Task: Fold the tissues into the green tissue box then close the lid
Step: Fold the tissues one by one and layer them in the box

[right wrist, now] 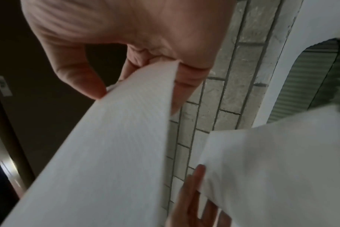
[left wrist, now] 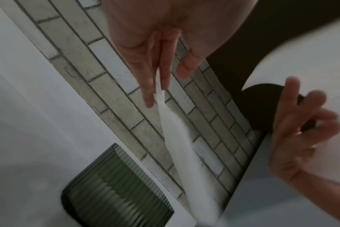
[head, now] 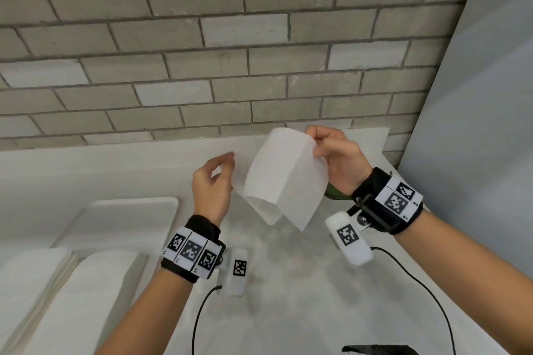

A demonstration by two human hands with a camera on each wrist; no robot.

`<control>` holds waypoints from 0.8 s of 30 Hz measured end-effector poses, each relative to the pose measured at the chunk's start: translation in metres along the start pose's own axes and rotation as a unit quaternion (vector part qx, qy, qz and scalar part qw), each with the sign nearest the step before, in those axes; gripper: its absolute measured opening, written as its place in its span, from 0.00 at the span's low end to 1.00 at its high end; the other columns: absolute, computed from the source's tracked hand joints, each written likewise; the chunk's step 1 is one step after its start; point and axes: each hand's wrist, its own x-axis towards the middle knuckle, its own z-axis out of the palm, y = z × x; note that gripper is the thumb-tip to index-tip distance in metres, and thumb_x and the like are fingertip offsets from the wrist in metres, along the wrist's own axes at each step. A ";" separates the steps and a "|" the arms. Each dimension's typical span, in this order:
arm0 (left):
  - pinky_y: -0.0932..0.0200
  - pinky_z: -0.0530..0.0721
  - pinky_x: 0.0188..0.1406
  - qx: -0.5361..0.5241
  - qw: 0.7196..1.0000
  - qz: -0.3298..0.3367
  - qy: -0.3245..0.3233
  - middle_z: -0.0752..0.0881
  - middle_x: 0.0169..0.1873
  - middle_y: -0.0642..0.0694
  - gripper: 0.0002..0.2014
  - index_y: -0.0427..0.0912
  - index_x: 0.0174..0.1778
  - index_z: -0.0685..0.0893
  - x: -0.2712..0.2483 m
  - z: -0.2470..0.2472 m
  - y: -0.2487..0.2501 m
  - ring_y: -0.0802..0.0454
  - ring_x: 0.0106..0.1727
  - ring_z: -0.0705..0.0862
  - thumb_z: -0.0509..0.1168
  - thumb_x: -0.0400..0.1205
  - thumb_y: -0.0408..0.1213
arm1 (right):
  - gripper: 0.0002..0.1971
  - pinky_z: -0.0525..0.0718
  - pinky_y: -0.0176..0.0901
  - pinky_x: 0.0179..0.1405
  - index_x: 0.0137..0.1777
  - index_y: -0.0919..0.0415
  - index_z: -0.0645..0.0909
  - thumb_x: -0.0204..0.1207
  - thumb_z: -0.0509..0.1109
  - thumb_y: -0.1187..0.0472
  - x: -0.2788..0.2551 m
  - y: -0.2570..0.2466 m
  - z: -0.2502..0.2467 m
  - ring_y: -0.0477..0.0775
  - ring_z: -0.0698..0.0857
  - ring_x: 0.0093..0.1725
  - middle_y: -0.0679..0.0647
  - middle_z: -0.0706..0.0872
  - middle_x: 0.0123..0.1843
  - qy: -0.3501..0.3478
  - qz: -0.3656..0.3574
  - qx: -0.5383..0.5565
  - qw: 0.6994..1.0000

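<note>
A white tissue [head: 284, 179] hangs in the air above the counter, bent over into a loose fold. My right hand [head: 314, 137] pinches its upper right corner between thumb and fingers [right wrist: 82, 83]. My left hand [head: 226, 164] holds the tissue's left edge, and in the left wrist view the sheet [left wrist: 177, 138] comes out from between its fingers [left wrist: 147, 92]. The green tissue box [left wrist: 116, 188], ribbed and dark green, sits on the counter by the wall. From the head camera only a green sliver [head: 331, 194] shows behind the tissue and my right wrist.
A white tray [head: 129, 210] lies on the counter to the left. Two stacks of white tissues [head: 31, 288] [head: 101, 282] sit at the near left. A grey brick wall [head: 230, 52] backs the counter. Cables trail from both wrist cameras.
</note>
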 end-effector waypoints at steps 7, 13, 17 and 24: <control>0.60 0.85 0.40 -0.064 0.986 -0.101 -0.113 0.91 0.43 0.54 0.29 0.51 0.49 0.88 -0.019 0.010 0.015 0.57 0.47 0.88 0.42 0.87 0.59 | 0.04 0.70 0.35 0.27 0.24 0.57 0.75 0.49 0.68 0.61 -0.001 0.009 -0.012 0.50 0.75 0.30 0.52 0.77 0.28 0.073 -0.012 -0.014 0.997; 0.46 0.88 0.49 -0.195 0.961 -0.108 -0.162 0.91 0.54 0.44 0.36 0.41 0.55 0.89 -0.028 0.019 0.026 0.47 0.54 0.89 0.52 0.79 0.69 | 0.05 0.70 0.37 0.28 0.29 0.61 0.72 0.61 0.66 0.66 -0.010 0.033 -0.022 0.51 0.76 0.32 0.54 0.75 0.31 0.173 0.005 -0.085 0.981; 0.52 0.88 0.41 -0.144 0.982 -0.031 -0.116 0.92 0.38 0.46 0.07 0.38 0.36 0.90 -0.024 0.021 0.028 0.52 0.42 0.90 0.71 0.80 0.34 | 0.04 0.71 0.32 0.24 0.33 0.62 0.74 0.62 0.67 0.66 -0.020 0.039 -0.019 0.45 0.76 0.25 0.50 0.77 0.26 0.161 0.010 -0.112 0.981; 0.51 0.90 0.49 -0.114 0.981 0.019 -0.156 0.93 0.47 0.43 0.07 0.33 0.51 0.90 -0.028 0.021 0.032 0.47 0.49 0.91 0.71 0.78 0.26 | 0.16 0.89 0.46 0.46 0.58 0.64 0.86 0.71 0.76 0.61 -0.013 0.035 -0.009 0.58 0.91 0.49 0.60 0.92 0.49 0.131 0.005 -0.092 0.987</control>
